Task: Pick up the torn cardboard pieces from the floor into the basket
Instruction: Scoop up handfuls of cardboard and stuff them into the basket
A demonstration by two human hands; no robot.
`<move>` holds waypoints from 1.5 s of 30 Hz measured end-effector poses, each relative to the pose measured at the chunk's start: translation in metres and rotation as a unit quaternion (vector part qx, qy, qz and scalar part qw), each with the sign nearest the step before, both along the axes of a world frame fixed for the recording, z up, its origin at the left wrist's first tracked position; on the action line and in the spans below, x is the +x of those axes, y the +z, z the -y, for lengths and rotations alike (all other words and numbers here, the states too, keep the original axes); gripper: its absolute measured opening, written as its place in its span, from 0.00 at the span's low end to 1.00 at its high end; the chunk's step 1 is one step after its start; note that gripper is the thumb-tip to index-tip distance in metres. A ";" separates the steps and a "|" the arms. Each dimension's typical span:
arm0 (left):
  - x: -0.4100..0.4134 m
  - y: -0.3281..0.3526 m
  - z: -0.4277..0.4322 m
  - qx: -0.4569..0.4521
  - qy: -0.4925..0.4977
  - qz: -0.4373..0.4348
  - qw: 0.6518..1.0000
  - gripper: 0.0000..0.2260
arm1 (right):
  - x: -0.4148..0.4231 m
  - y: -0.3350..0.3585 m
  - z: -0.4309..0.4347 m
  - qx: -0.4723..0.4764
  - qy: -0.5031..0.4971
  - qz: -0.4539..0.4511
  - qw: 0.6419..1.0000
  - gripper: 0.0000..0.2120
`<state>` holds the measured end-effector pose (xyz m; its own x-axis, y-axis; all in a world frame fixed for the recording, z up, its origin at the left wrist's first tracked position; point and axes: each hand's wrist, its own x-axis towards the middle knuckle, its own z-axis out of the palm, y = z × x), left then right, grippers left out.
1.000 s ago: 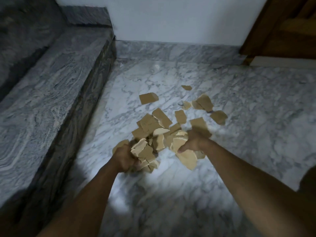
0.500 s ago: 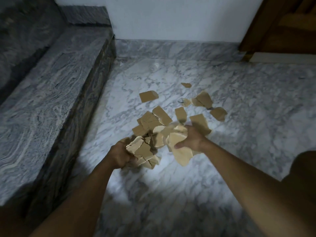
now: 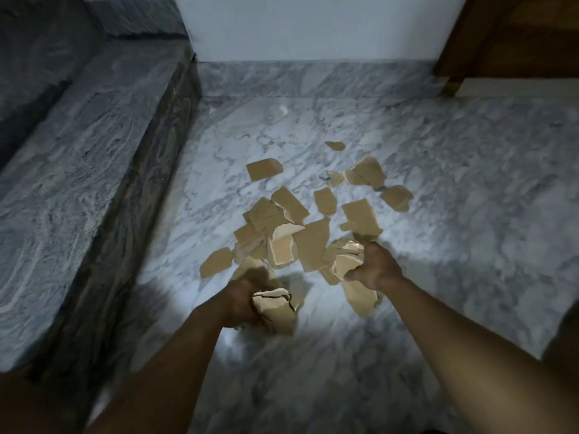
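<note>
Two sets of fingers curled tight, each round a wad of torn cardboard. Nearest, left hand [image 3: 242, 300] clamped on a cracked bundle [image 3: 275, 305], low over the floor. Farther and to the right, right hand [image 3: 374, 266] squeezing a second bundle [image 3: 344, 261], with one larger flap [image 3: 360, 299] hanging below the fist. Between and beyond the hands, a loose heap of pieces [image 3: 282, 220] lying on the marble floor [image 3: 470, 214], overlapping one another. Farther out, single scraps scattered apart: a squarish piece [image 3: 264, 169] at the far left of the heap, a smallest scrap [image 3: 335, 145] farthest of all. Along the left, a raised grey stone step [image 3: 78, 151]; at the far edge, a pale wall [image 3: 313, 26]; in the far right corner, a dark wooden door frame [image 3: 501, 36].
</note>
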<state>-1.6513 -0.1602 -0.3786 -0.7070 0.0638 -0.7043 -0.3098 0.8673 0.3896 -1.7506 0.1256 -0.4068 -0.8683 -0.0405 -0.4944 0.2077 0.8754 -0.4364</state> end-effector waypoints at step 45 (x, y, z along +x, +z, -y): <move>0.014 -0.039 0.017 -0.047 0.108 -0.168 0.979 0.37 | 0.029 0.036 0.060 0.084 0.196 0.069 0.975 0.41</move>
